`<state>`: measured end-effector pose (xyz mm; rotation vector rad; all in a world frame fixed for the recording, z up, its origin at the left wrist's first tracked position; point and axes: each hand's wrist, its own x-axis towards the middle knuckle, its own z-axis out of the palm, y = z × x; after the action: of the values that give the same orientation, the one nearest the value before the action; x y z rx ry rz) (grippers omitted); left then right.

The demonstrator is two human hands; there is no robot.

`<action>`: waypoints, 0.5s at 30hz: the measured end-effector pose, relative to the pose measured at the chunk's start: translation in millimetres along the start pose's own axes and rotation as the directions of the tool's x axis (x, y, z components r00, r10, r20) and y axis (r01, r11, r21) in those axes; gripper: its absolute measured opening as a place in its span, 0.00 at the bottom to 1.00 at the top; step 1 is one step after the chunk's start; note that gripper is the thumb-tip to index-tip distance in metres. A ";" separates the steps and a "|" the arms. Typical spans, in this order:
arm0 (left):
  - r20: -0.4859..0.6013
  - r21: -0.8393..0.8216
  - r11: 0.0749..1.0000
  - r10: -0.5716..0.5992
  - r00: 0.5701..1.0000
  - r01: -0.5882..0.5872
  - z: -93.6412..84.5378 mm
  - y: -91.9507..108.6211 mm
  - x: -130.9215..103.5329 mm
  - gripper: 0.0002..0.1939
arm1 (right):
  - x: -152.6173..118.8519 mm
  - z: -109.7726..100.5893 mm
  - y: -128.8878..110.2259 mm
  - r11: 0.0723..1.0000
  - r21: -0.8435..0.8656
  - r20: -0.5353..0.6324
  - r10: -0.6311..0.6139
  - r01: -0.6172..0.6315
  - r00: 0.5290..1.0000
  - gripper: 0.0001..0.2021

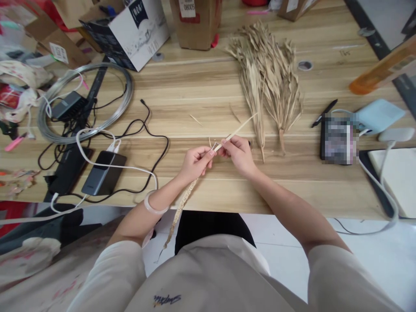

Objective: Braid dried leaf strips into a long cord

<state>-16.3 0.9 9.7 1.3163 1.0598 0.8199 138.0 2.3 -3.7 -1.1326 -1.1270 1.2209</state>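
Note:
A long, knobbly braided strip of pale straw-like material hangs from my left hand over the table's front edge, with thin wire at its lower tip. The fingers of that hand are closed round its upper end, where short bits of wire and straw stick out. My right hand pinches a flat, pale dried leaf strip, which points up and to the right. Both hands almost meet just above the table. Beyond my right hand lie two bundles of dried leaves, a narrow bundle and a wider bundle.
On the left are a coil of wire, a power adapter and tangled cables. Boxes stand along the back. To the right lie a pen, a blue power bank, an orange bottle and a notebook.

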 end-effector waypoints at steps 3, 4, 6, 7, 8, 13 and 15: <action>-0.019 0.023 1.000 -0.002 1.000 0.002 -0.4 -0.3 -0.7 0.18 | 3.1 -4.2 -1.2 1.000 0.008 -0.044 0.002 -0.002 0.999 0.16; -0.029 0.028 1.000 -0.009 1.000 0.009 -0.6 -0.3 -0.6 0.18 | 4.2 -6.1 -1.5 1.000 0.011 -0.073 -0.010 0.011 0.997 0.15; -0.050 0.036 0.999 -0.023 0.999 0.025 -1.2 -0.1 -0.4 0.17 | 6.1 -10.2 -2.0 0.999 0.027 -0.141 -0.027 0.032 0.990 0.15; -0.058 0.039 0.999 -0.028 0.998 0.030 -1.4 0.2 -0.3 0.16 | 6.8 -12.0 -2.2 0.998 0.041 -0.176 -0.030 0.037 0.984 0.15; -0.065 0.042 0.999 -0.032 0.997 0.034 -1.5 0.4 -0.1 0.16 | 7.2 -13.5 -2.2 0.998 0.057 -0.209 -0.027 0.039 0.978 0.14; -0.102 0.047 0.998 -0.036 0.994 0.041 -2.3 0.2 0.7 0.15 | 5.3 -15.8 -2.7 0.988 0.142 -0.169 -0.038 0.062 0.985 0.14; -0.114 0.043 0.998 -0.034 0.993 0.039 -3.0 -1.3 1.5 0.16 | 3.6 -15.0 -4.0 0.982 0.175 -0.059 -0.067 0.076 0.996 0.18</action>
<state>-18.7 3.1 8.3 1.2968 1.1947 0.8552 153.5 5.4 -1.1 -0.9762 -0.9899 1.2032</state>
